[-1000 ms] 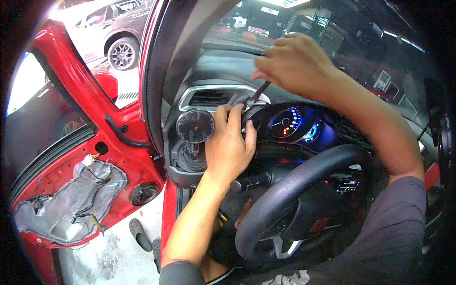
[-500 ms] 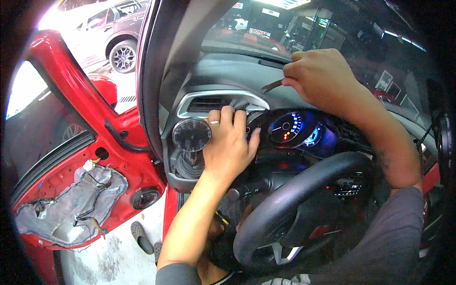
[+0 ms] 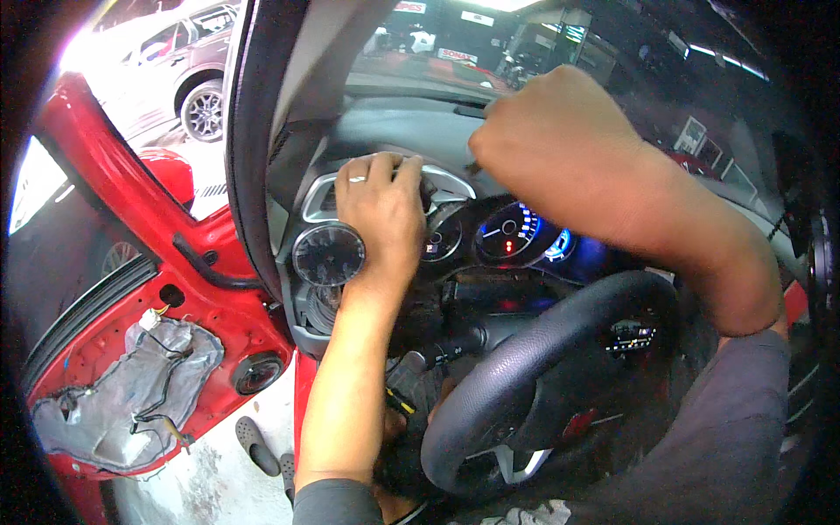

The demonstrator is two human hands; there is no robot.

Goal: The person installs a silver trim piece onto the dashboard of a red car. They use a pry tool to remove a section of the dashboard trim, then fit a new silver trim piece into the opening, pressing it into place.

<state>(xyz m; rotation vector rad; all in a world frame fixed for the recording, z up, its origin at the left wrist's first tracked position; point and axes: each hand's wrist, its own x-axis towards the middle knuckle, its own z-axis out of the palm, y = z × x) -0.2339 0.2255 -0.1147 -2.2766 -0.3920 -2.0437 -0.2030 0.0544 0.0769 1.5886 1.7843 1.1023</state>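
Left hand (image 3: 382, 210), fingers curled, covered the vent bezel (image 3: 449, 182), which uneven force might crack; right hand's (image 3: 551, 131) pinch couldn't be told.

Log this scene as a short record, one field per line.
Left hand: fingers curled over the silver-trimmed air vent; left hand wears a ring
Right hand: right hand raised above the dashboard; any held item hidden
Beside left wrist: round black disc
Instrument cluster: instrument cluster lit, blue and red
Steering wheel: black steering wheel, untouched by either hand
Door: red car door open, grey liner exposed
Ground: dark clogs
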